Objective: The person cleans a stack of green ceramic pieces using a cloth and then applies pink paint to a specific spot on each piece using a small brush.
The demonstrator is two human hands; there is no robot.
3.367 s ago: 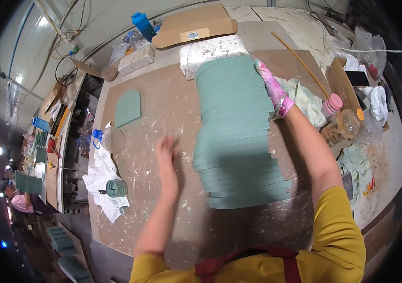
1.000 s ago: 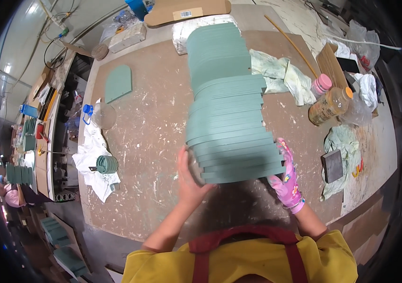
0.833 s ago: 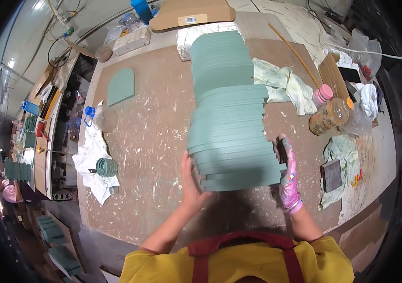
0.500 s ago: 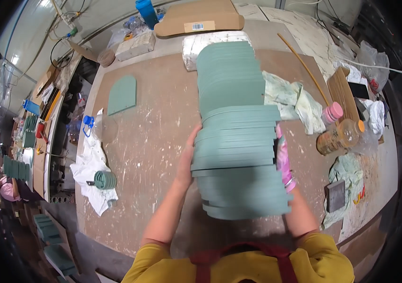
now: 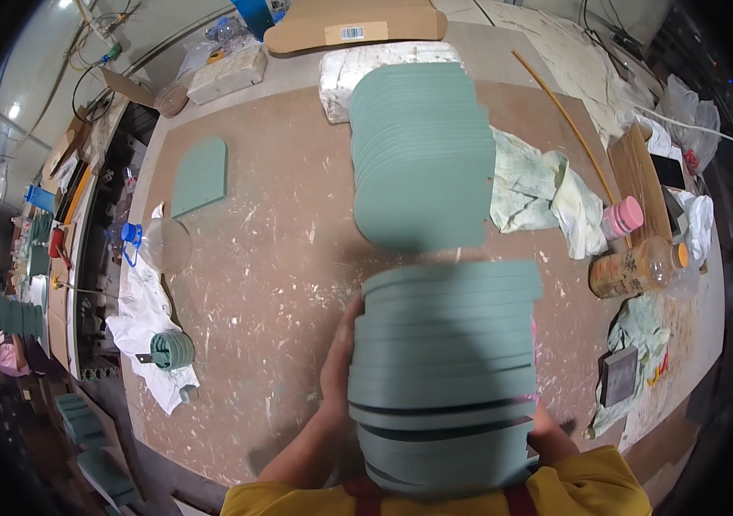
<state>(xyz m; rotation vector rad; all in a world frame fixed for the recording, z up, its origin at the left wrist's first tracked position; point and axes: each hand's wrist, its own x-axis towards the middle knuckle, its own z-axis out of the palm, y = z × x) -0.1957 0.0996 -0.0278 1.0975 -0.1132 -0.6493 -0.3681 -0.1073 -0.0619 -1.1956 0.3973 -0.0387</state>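
Head view: a stack of green panels [image 5: 448, 335] is gripped between the bare left hand [image 5: 339, 357], pressed along its left edge, and the pink-gloved right hand [image 5: 534, 335], mostly hidden at its right edge. The stack is near the torso, apart from a fanned pile [image 5: 422, 172] farther up the brown board [image 5: 263, 310]; a single panel [image 5: 201, 176] lies left.

Front green panels [image 5: 444, 335] pulled back, apart from rear panels [image 5: 422, 163], tabletop [image 5: 272, 249] showing between

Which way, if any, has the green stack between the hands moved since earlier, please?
Yes: the held green stack has come nearer, away from the white block.
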